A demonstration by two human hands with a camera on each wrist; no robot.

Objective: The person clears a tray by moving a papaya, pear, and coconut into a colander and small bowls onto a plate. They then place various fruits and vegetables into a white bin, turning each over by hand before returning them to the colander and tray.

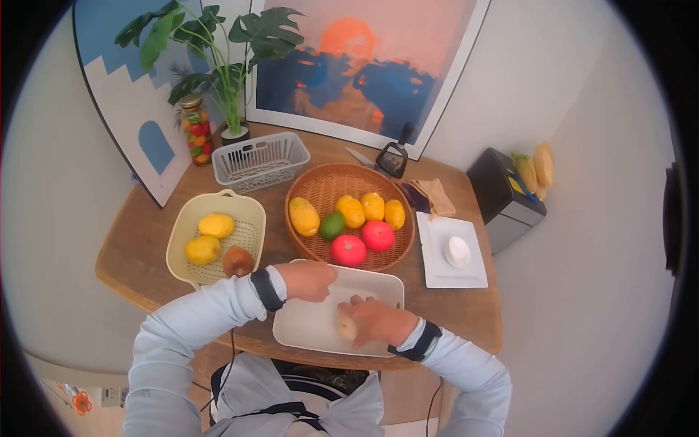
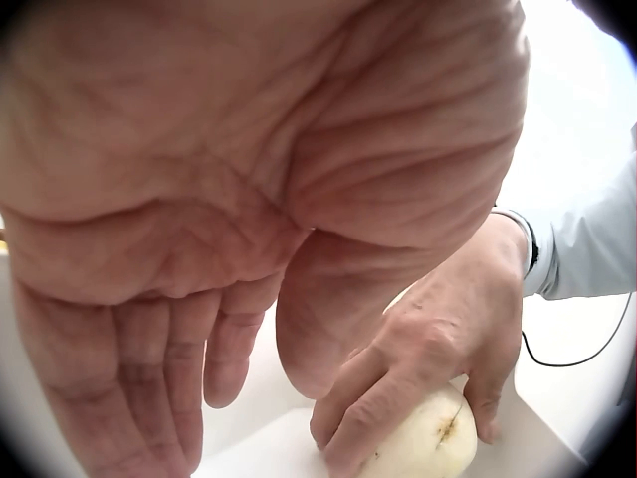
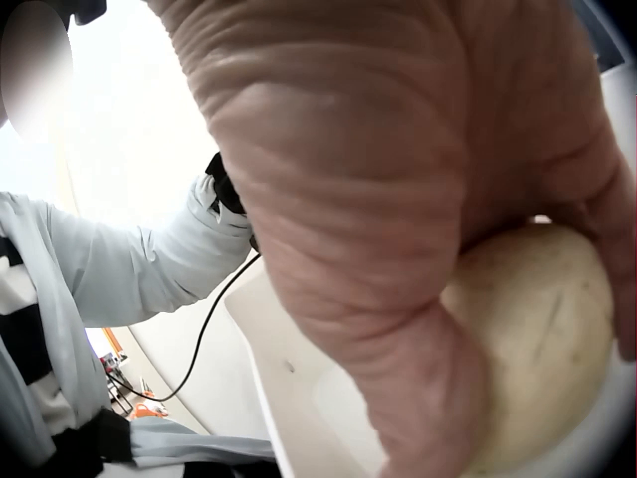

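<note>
My right hand (image 1: 375, 320) grips a pale, potato-like vegetable (image 1: 347, 328) over the white rectangular tray (image 1: 300, 336). In the left wrist view, a brown scar marks the near end of this vegetable (image 2: 438, 438), and the right hand's fingers curl over its top. The right wrist view shows the thumb along one side of the vegetable (image 3: 547, 334). My left hand (image 1: 307, 280) hovers over the tray's far left part, palm down and holding nothing. Its fingers are fairly straight in the left wrist view (image 2: 199, 249).
A cream basket (image 1: 175, 240) with two yellow fruits and a brown one stands left. Behind the tray, a round wicker basket (image 1: 320, 175) holds mixed fruit. A square white plate (image 1: 435, 269) with a small white bowl lies right. Farther back are a grey basket (image 1: 251, 171) and a knife (image 1: 360, 157).
</note>
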